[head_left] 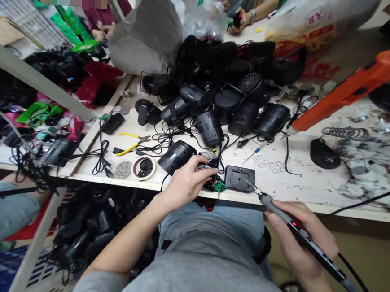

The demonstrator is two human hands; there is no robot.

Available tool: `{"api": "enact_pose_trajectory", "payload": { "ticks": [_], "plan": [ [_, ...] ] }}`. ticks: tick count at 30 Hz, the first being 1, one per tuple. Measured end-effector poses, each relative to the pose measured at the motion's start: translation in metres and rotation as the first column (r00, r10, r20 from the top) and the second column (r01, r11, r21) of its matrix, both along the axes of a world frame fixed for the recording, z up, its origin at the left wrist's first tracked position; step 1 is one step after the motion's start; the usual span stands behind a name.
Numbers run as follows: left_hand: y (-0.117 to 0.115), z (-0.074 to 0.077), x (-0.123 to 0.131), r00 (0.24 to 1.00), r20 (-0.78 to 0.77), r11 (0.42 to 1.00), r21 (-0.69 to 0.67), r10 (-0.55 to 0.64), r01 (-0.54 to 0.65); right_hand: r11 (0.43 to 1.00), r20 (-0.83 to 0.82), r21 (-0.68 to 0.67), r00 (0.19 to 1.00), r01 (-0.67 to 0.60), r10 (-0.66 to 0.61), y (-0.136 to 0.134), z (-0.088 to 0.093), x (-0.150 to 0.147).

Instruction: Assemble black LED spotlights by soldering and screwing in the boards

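Observation:
My right hand (304, 242) is wrapped round a soldering iron (304, 239) with a small red light on its grip. The iron's tip points left, over a flat black block (239, 178) with a recess. At the table's front edge, my left hand (188, 179) is closed, its fingertips on a small dark part (208, 166) that they partly hide. Just below those fingertips sits a green circuit board (219, 186) with thin wires. Left of the hand lies a black cylindrical lamp housing (177, 157).
More black housings (210, 128) and cables pile up behind. Yellow-handled pliers (129, 144), a roll of tape (144, 167) and a thin screwdriver (255, 151) lie around. An orange tool (351, 93) hangs at right above white parts (370, 155). Other people's hands (240, 21) work across the table.

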State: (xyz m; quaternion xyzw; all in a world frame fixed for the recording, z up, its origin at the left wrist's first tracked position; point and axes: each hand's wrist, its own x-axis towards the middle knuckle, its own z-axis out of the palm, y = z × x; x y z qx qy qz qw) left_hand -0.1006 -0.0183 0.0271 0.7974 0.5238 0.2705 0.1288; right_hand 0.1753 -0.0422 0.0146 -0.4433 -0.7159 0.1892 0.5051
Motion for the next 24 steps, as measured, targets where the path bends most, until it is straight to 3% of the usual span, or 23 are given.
{"api": "enact_pose_trajectory", "payload": {
  "ticks": [4, 7, 10, 14, 19, 24],
  "plan": [
    [0.017, 0.004, 0.002, 0.983, 0.176, 0.993, -0.09, -0.055, 0.072, 0.999, 0.028, 0.05, 0.999, 0.016, -0.018, 0.004, 0.003, -0.009],
    [0.024, 0.002, 0.006, 0.92, 0.379, 0.979, -0.201, 0.097, -0.021, 0.996, 0.108, 0.074, 0.993, -0.048, 0.04, 0.007, 0.003, -0.02],
    [0.027, -0.002, 0.01, 0.823, 0.492, 0.934, -0.335, 0.284, -0.122, 0.976, 0.225, 0.186, 0.972, -0.116, 0.073, 0.012, -0.001, -0.035],
    [0.026, -0.005, 0.013, 0.772, 0.532, 0.903, -0.41, 0.348, -0.125, 0.935, 0.244, 0.314, 0.965, -0.168, 0.091, 0.018, -0.01, -0.054],
    [0.026, -0.008, 0.014, 0.75, 0.563, 0.887, -0.457, 0.347, -0.067, 0.942, 0.255, 0.275, 0.959, -0.191, 0.12, 0.02, -0.015, -0.056],
    [0.028, -0.008, 0.01, 0.69, 0.621, 0.832, -0.553, 0.372, 0.049, 0.94, 0.26, 0.264, 0.955, -0.215, 0.146, 0.018, -0.016, -0.05]
  ]
}}
